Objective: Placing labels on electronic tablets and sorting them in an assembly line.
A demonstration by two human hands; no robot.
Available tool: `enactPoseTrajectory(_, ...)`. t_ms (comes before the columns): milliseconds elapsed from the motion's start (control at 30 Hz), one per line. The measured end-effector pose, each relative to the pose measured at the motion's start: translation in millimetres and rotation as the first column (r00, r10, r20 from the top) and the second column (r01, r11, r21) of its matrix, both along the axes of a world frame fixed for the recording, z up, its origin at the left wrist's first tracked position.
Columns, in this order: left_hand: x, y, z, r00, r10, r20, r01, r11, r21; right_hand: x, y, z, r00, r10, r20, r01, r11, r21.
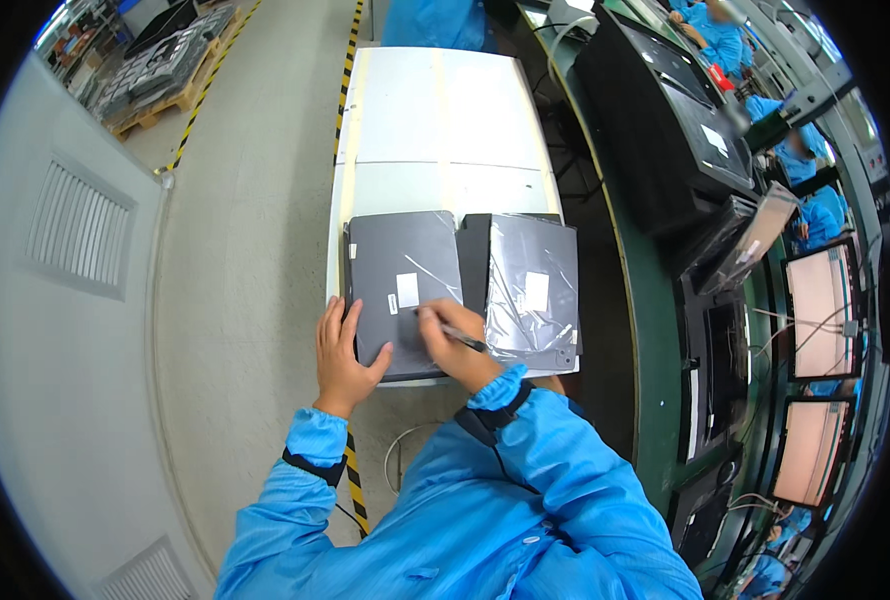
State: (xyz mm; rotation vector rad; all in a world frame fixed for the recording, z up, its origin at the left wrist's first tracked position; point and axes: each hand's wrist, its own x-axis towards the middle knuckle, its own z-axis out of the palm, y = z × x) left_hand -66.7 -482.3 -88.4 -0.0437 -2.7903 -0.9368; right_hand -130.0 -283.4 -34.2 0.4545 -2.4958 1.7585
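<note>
A dark grey tablet [385,260] with small white labels lies flat on the near part of a white table. My left hand [344,350] rests at its near left corner, fingers spread along the edge and thumb on the surface. In my right hand [455,343] is a dark pen [462,337], its tip side hidden by my fingers, held low over the tablet below the labels. Just to the right lies a second grey tablet [530,310] under shiny clear film, also with a white label. Black straps circle both my wrists.
The white table [445,110] stretches away from me, with tape strips along it. On the right runs a green workbench [605,190] with black cases [665,120] and monitors [820,310]; people in blue work beyond. A grey vented panel [75,240] stands left, a loaded pallet [170,75] far left.
</note>
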Motion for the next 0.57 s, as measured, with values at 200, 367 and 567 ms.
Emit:
enactPoseTrajectory(200, 7, 45, 43, 0.933, -0.167, -0.318, 0.090, 0.966, -0.244, 61, 131, 84, 0.946, -0.233, -0.224, 0.251, 0.966, 0.055)
enactPoseTrajectory(367, -9, 133, 52, 0.799, -0.594, -0.089, 0.528, 0.765, -0.369, 171, 229, 152, 0.878, -0.476, 0.042, 0.477, 0.879, 0.009)
enactPoseTrajectory(567, -52, 157, 47, 0.810, -0.581, 0.077, 0.516, 0.644, -0.565, 342, 303, 193, 0.464, -0.831, -0.306, 0.885, 0.416, 0.211)
